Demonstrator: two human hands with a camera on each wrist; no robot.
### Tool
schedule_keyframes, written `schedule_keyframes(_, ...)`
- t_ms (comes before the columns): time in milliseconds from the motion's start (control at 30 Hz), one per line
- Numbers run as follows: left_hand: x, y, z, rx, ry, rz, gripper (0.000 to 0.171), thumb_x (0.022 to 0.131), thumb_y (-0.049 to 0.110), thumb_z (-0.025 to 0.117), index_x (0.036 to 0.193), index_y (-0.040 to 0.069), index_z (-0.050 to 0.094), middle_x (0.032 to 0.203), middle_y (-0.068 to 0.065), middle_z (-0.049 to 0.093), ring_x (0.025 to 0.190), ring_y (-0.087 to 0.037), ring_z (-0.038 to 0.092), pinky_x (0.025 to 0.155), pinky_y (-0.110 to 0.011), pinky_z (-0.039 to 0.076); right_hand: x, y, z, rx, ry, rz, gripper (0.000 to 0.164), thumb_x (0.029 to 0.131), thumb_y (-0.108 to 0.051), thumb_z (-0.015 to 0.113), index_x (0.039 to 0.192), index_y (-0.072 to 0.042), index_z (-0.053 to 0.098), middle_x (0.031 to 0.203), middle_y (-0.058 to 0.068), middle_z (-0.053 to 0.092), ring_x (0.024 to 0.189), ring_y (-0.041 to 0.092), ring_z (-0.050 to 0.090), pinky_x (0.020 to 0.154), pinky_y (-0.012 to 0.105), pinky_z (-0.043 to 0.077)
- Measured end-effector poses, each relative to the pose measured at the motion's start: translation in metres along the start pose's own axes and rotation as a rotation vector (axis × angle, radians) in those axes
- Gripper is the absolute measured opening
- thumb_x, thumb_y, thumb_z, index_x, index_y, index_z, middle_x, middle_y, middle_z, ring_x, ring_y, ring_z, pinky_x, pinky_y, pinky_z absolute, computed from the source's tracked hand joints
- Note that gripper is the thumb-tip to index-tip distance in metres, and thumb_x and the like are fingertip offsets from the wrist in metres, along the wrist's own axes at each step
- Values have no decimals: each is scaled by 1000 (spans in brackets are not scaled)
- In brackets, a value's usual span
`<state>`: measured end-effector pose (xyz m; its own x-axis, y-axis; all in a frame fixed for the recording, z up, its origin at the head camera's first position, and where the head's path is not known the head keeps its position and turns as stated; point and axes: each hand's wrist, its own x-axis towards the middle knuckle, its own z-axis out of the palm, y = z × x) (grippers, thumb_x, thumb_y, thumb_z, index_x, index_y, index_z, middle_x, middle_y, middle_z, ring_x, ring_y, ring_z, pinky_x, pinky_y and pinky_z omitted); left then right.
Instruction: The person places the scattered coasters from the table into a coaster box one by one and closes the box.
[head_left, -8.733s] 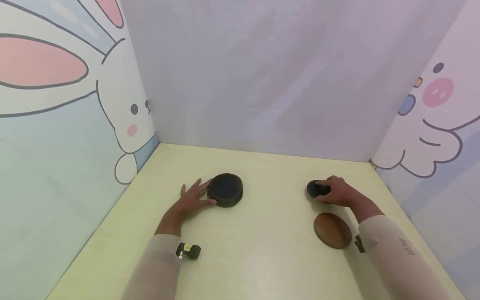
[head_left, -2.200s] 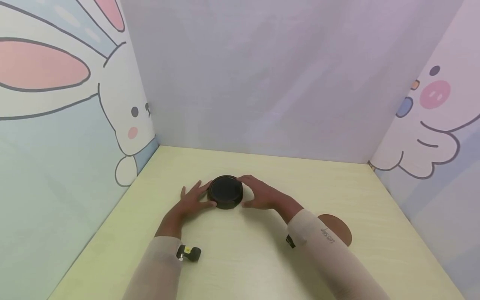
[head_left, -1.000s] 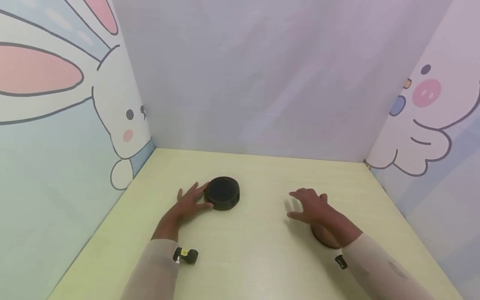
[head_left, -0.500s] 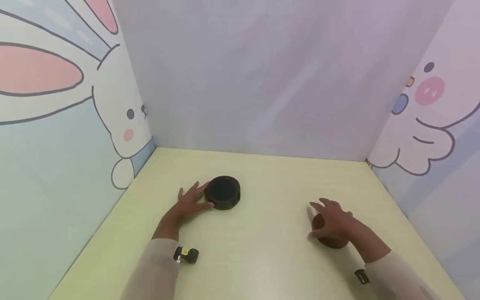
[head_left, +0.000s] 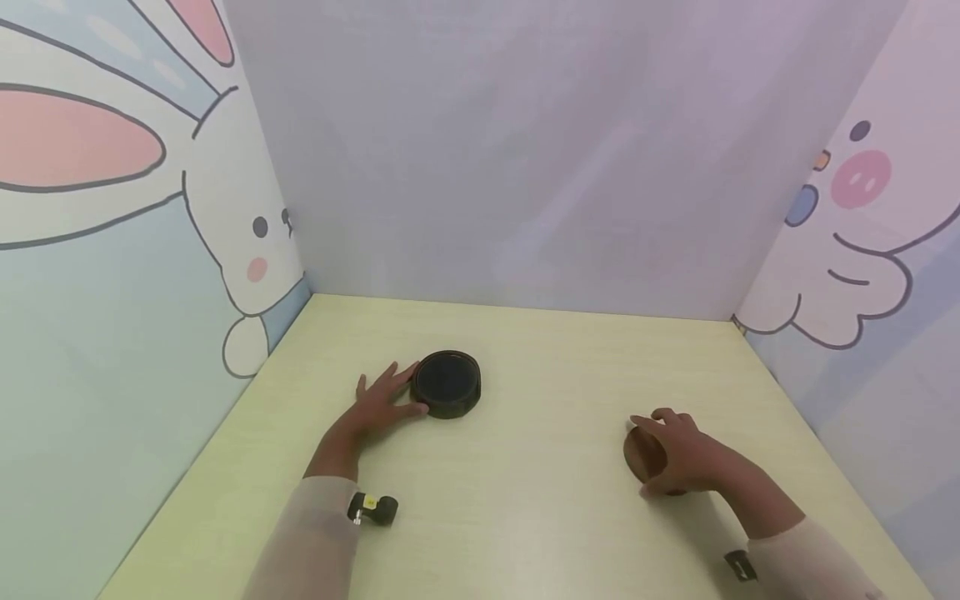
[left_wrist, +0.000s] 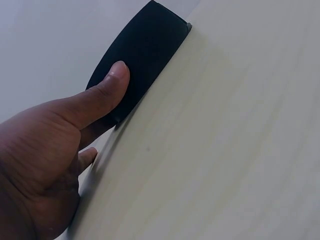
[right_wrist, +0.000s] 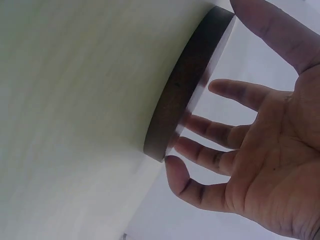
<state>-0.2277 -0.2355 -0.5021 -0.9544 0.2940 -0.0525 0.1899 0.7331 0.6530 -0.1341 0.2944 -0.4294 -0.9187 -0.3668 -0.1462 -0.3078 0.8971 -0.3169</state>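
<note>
A black round box (head_left: 447, 385) with rounded corners stands at the left middle of the table, its top dark and flat. My left hand (head_left: 378, 408) rests at its left side, thumb and index finger spread against the wall. In the left wrist view the thumb (left_wrist: 112, 90) lies flat on the box's side wall. On the right, a brown disc (head_left: 642, 452) with a smooth top lies on the table. My right hand (head_left: 686, 454) arches over it and covers much of it. The right wrist view shows the fingers bent loosely along the disc's (right_wrist: 182, 87) top side, not gripping it.
A pale wood-grain table (head_left: 517, 492) bears these things. Walls surround it: a plain pale back wall (head_left: 510, 158), a rabbit-printed left wall (head_left: 112, 350) and a cartoon-printed right wall (head_left: 885, 275). Small wrist cameras sit on both sleeves.
The right hand gripped a small black round piece at right, then was at the box's right side. The piece is gone from the right; the hand is back over the brown disc. Left hand stayed.
</note>
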Motion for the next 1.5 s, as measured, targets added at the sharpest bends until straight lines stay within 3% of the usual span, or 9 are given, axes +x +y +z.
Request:
schedule_keyframes(233,-1,1,-1,8,6,4,99,95,64,75,174,25,30,181,-13,30,172,-42,10,131,-73,-20,-2,1,1,18,0,-8,104,67,-33,102,153,2,56,141,29,56,119,41,55,87,46,54)
schedule_keyframes(467,-4,2,-1,-11,4,-3,99,95,64,76,174,27,30,182,-13,28,173,-41,9,132,-70,-22,-1,4,2,36,-15,-13,100,68,-30,101,153,-1,58,138,25,56,117,37,55,86,43,53)
schedule_keyframes(833,-3,3,-1,-8,8,-10,99,94,67,75,174,29,30,182,-12,28,173,-40,10,132,-70,-21,1,4,2,38,-22,36,103,70,-42,101,155,-3,57,135,20,56,116,34,53,83,45,55)
schedule_keyframes(1233,-2,2,-1,-10,-1,-11,100,94,67,75,174,29,29,182,-12,27,173,-40,9,132,-70,-21,8,-1,-1,13,53,9,99,75,-43,97,155,0,57,129,20,55,110,33,50,82,40,51)
schedule_keyframes(1500,-1,1,0,-2,6,-5,99,95,65,75,174,27,30,181,-12,28,173,-41,10,131,-71,-22,11,-4,1,-9,173,-24,85,81,-38,89,152,-1,60,120,14,55,103,30,45,78,35,47)
